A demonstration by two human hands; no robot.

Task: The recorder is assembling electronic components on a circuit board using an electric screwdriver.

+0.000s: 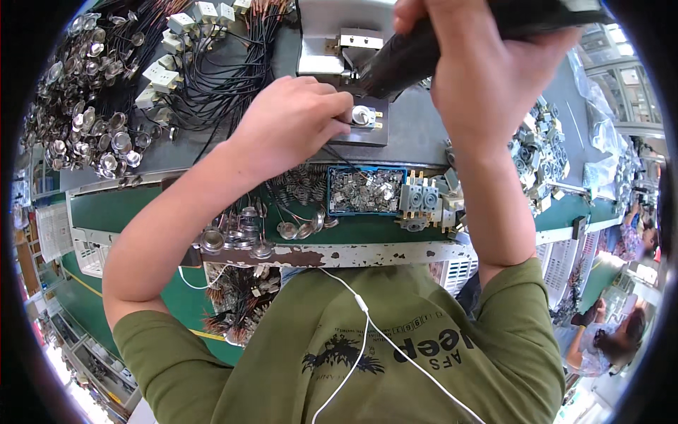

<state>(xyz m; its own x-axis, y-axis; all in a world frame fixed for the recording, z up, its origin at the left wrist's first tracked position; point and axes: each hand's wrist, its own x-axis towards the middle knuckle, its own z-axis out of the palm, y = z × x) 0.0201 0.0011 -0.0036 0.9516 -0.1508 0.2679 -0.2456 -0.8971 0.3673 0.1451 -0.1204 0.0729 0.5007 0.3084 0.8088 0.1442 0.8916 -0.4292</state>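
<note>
My left hand is closed, its thumb and forefinger pinching at the left side of a small part with a white round top and brass tabs. That part sits on a dark metal block on the bench. In my right hand is a thick black-wrapped tool, which slants down to the left. Its lower end is near a metal fixture, just above the white-topped part. What lies inside my left fingers is mostly hidden.
Black wires with white connectors and round metal caps pile up at the left. A blue tray of small metal pieces stands at the near edge beside grey switch parts. More grey parts lie at right. People work at far right.
</note>
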